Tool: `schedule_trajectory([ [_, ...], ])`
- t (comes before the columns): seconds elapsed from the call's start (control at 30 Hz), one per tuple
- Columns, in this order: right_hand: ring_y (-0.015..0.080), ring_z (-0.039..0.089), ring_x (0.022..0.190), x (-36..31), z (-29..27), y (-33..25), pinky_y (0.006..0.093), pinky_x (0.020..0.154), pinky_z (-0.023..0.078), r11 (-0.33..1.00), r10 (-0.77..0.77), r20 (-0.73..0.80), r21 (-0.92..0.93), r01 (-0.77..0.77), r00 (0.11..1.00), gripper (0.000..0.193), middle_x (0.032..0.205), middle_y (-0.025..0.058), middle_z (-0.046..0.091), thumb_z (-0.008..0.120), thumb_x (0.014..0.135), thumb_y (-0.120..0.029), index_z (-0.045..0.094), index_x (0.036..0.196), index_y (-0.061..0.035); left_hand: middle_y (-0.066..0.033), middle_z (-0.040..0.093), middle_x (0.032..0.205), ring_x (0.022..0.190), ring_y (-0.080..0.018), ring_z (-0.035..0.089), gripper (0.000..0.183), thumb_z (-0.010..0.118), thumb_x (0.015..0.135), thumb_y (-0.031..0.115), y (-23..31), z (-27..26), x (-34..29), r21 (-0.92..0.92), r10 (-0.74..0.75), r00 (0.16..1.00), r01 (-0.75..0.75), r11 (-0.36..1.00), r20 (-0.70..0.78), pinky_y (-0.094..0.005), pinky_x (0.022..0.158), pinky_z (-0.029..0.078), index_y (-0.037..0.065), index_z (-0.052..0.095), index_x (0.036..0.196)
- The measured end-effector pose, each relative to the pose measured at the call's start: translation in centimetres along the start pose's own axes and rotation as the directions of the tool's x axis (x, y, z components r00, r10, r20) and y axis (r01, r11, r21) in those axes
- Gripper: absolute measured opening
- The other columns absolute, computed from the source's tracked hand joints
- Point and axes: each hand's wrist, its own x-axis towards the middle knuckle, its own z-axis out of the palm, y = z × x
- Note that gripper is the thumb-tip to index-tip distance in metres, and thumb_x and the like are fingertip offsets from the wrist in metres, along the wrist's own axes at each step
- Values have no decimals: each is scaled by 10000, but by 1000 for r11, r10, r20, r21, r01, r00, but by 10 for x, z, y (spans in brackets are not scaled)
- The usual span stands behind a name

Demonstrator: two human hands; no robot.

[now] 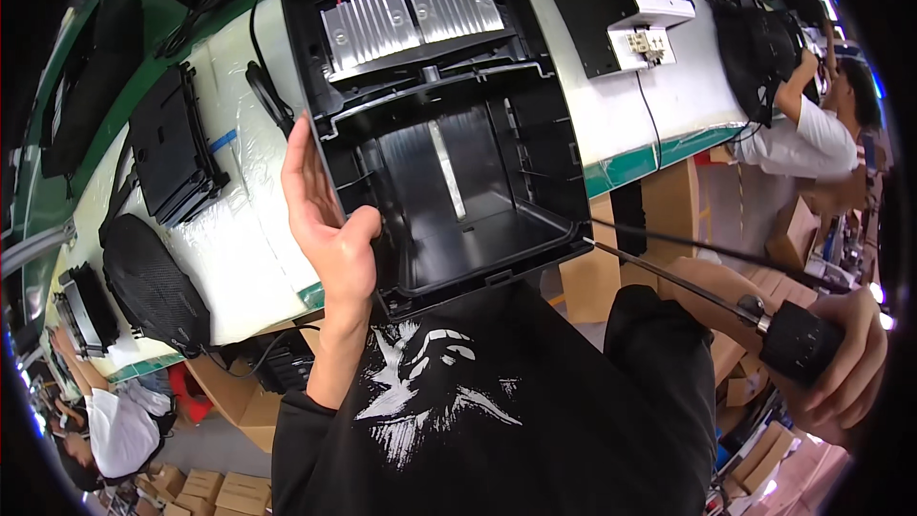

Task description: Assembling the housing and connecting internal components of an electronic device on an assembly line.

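Note:
A large black plastic housing (487,272) lies in front of me, its deep box-shaped cavity facing up. A pale strip (445,170) runs down the inside. At its far end sit two silver finned heat sinks (411,24), with a circuit board and a red wire behind them. My left hand (334,239) grips the housing's left wall, fingers along the outside and thumb over the rim. At the right, my right hand (850,373) is closed round a black power screwdriver (802,339). Its long thin bit reaches the housing's near right corner; whether a screw is there cannot be made out.
On the white-covered bench (253,258) at left lie black plastic panels (172,148) and a black mesh-patterned cover (153,282). A black-and-white unit (621,10) with a cable stands at the far right. Co-workers (812,134) sit at both sides; cardboard boxes (244,492) stand below.

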Motion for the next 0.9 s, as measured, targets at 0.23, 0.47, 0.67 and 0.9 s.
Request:
schedule_trajectory([
  [0.23,129,552,539,-41,1,-23,209,528,510,850,281,-219,-396,-349,934,434,702,41,504,676,780,-432,493,748,-39,-176,337,1432,1377,-257,259,874,404,515,-104,4,-1,-2,53,-46,999,47,997,-22,-275,1083,225,-52,315,1383],
  [0.47,132,533,495,-70,9,35,208,399,462,876,-25,-355,-459,-151,935,588,649,33,492,671,750,-578,471,737,-25,-168,330,1436,1388,-262,233,879,402,510,-125,4,-2,-3,111,-21,999,24,994,-23,-301,1117,164,-48,315,1381],
  [0.67,238,609,607,-74,-6,3,355,639,548,758,502,-227,-350,-550,835,256,736,110,603,638,852,-211,509,745,-17,-158,316,1455,1395,-256,220,875,407,523,-122,5,1,-3,124,-27,999,30,992,-24,-250,1076,241,-37,318,1389],
  [0.9,208,574,555,-90,-2,28,322,561,528,814,330,-256,-410,-411,909,364,733,103,568,608,822,-370,416,950,-88,-157,317,1456,1392,-259,230,879,411,523,-127,5,0,-4,150,-51,998,56,987,-38,-237,1044,296,-33,318,1391],
])
